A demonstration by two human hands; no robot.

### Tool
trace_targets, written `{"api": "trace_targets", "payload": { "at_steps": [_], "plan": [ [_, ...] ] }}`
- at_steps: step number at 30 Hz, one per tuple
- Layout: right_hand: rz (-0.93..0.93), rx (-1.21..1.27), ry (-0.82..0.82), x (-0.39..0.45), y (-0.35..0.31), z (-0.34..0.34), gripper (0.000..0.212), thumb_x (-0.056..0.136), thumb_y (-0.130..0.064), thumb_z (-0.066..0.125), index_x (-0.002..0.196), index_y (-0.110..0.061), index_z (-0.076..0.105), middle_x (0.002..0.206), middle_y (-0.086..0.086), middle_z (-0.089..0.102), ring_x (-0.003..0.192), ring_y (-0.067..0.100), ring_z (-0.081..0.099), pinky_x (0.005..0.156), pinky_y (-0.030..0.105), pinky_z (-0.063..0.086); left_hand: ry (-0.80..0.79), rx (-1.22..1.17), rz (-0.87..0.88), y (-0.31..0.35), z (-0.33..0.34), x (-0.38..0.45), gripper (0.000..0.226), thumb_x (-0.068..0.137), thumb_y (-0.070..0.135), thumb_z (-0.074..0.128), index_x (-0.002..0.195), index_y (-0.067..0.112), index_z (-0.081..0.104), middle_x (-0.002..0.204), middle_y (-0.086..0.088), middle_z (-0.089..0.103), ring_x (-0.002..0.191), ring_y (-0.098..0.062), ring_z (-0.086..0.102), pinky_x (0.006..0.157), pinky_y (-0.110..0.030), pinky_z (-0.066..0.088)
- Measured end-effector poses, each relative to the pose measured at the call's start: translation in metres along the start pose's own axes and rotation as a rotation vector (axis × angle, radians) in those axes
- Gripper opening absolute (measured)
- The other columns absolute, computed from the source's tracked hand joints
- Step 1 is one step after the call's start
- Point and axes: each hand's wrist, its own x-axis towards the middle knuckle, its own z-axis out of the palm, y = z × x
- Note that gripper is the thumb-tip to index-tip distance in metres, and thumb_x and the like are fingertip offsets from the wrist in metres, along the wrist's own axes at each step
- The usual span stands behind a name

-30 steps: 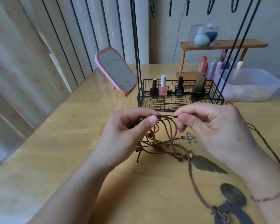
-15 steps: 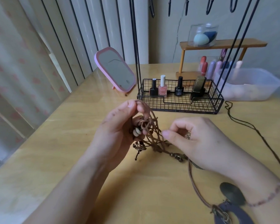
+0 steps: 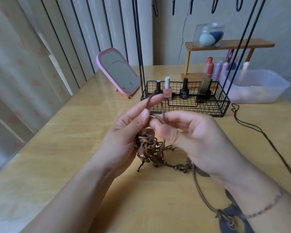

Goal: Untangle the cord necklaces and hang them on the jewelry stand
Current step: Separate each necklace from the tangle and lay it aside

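A tangle of brown cord necklaces [image 3: 151,147] bunches just above the wooden table [image 3: 60,148], with beads and metal charms trailing to the right. My left hand [image 3: 124,137] holds the bundle against its palm and lifts a loop of cord over its raised forefinger. My right hand [image 3: 188,135] pinches a strand of the same cord close beside the left fingers. One brown cord runs down right to a dark pendant [image 3: 232,219]. The black jewelry stand [image 3: 188,105] with a wire basket base stands behind the hands; its hooks [image 3: 214,5] hang at the top edge.
Nail polish bottles [image 3: 167,89] stand in the basket. A pink mirror [image 3: 118,72] leans at the back left. A clear plastic tub [image 3: 255,86] and a small wooden shelf [image 3: 228,44] are at the back right. A dark thin cord [image 3: 249,125] lies along the table's right side.
My left hand gathered the cords into its palm and raised a loop on the forefinger. My right hand dropped to the table, then rose back to pinch a strand near the left fingers.
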Motion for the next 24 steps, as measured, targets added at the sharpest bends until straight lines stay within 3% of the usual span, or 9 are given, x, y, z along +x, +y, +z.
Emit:
{"api": "trace_targets", "payload": {
  "at_steps": [3, 6, 9, 10, 13, 15, 17, 22, 24],
  "plan": [
    [0.044, 0.261, 0.095, 0.001, -0.004, -0.014, 0.028, 0.078, -0.037, 0.064, 0.087, -0.011, 0.069, 0.087, 0.003, 0.076, 0.09, 0.017, 0.071, 0.083, 0.04, 0.054, 0.009, 0.041, -0.013, 0.001, -0.001, 0.001, 0.031, 0.092, 0.027, 0.05, 0.115, 0.027, 0.071, 0.064, -0.002, 0.063, 0.044, -0.005, 0.044, 0.038, -0.016, 0.027],
    [0.029, 0.64, 0.052, 0.002, -0.004, -0.031, 0.019, 0.089, -0.029, 0.052, 0.082, -0.012, 0.059, 0.07, 0.005, 0.068, 0.077, 0.027, 0.069, 0.076, 0.041, 0.056, 0.048, 0.092, -0.058, 0.002, -0.003, 0.002, 0.028, 0.092, 0.026, 0.051, 0.106, 0.029, 0.075, 0.062, -0.001, 0.061, 0.043, -0.006, 0.04, 0.037, -0.017, 0.024],
    [-0.06, 0.842, -0.078, 0.004, 0.0, -0.046, 0.016, 0.089, -0.027, 0.062, 0.098, -0.013, 0.066, 0.069, -0.002, 0.064, 0.074, 0.022, 0.065, 0.077, 0.038, 0.057, 0.078, 0.127, -0.095, 0.001, -0.004, 0.002, 0.027, 0.092, 0.025, 0.051, 0.1, 0.028, 0.076, 0.059, 0.0, 0.058, 0.045, -0.006, 0.038, 0.038, -0.018, 0.023],
    [-0.081, 0.877, -0.136, 0.005, 0.0, -0.048, 0.025, 0.087, -0.024, 0.067, 0.109, -0.012, 0.065, 0.073, -0.002, 0.065, 0.077, 0.022, 0.065, 0.08, 0.039, 0.056, 0.078, 0.128, -0.099, 0.0, -0.004, 0.003, 0.026, 0.092, 0.025, 0.051, 0.099, 0.028, 0.076, 0.058, 0.0, 0.057, 0.045, -0.006, 0.038, 0.038, -0.018, 0.023],
    [-0.158, 0.894, -0.24, 0.008, 0.004, -0.053, 0.051, 0.088, -0.016, 0.068, 0.136, -0.013, 0.052, 0.091, 0.0, 0.065, 0.085, 0.024, 0.065, 0.094, 0.049, 0.05, 0.086, 0.103, -0.115, 0.001, -0.003, 0.004, 0.025, 0.091, 0.024, 0.05, 0.094, 0.025, 0.076, 0.057, -0.001, 0.056, 0.044, -0.007, 0.036, 0.037, -0.015, 0.023],
    [-0.169, 0.883, -0.282, 0.008, 0.005, -0.052, 0.061, 0.09, -0.014, 0.065, 0.146, -0.02, 0.043, 0.094, 0.002, 0.061, 0.083, 0.024, 0.063, 0.095, 0.056, 0.048, 0.104, 0.097, -0.121, 0.001, -0.003, 0.004, 0.025, 0.092, 0.024, 0.05, 0.091, 0.024, 0.075, 0.057, -0.001, 0.054, 0.043, -0.007, 0.035, 0.037, -0.015, 0.023],
    [-0.142, 0.877, -0.309, 0.006, 0.005, -0.051, 0.068, 0.091, -0.014, 0.063, 0.151, -0.028, 0.036, 0.089, 0.002, 0.055, 0.073, 0.02, 0.057, 0.088, 0.055, 0.052, 0.125, 0.119, -0.12, 0.001, -0.004, 0.003, 0.024, 0.092, 0.025, 0.05, 0.091, 0.023, 0.074, 0.056, 0.0, 0.052, 0.044, -0.007, 0.035, 0.038, -0.017, 0.022],
    [-0.093, 0.782, -0.149, 0.004, 0.002, -0.05, 0.064, 0.092, -0.013, 0.051, 0.15, -0.037, 0.037, 0.082, -0.001, 0.048, 0.061, 0.013, 0.046, 0.067, 0.043, 0.058, 0.131, 0.175, -0.137, 0.001, -0.008, 0.003, 0.009, 0.084, 0.02, 0.065, 0.089, 0.021, 0.072, 0.065, 0.002, 0.056, 0.052, -0.009, 0.043, 0.045, -0.017, 0.03],
    [-0.099, 0.804, -0.165, 0.004, 0.002, -0.053, 0.07, 0.088, -0.015, 0.059, 0.151, -0.037, 0.035, 0.084, 0.0, 0.051, 0.06, 0.014, 0.048, 0.064, 0.042, 0.058, 0.099, 0.143, -0.114, 0.0, -0.011, 0.003, 0.021, 0.074, 0.011, 0.076, 0.092, 0.021, 0.073, 0.075, 0.002, 0.057, 0.058, -0.01, 0.048, 0.051, -0.017, 0.039]
  ]
}}
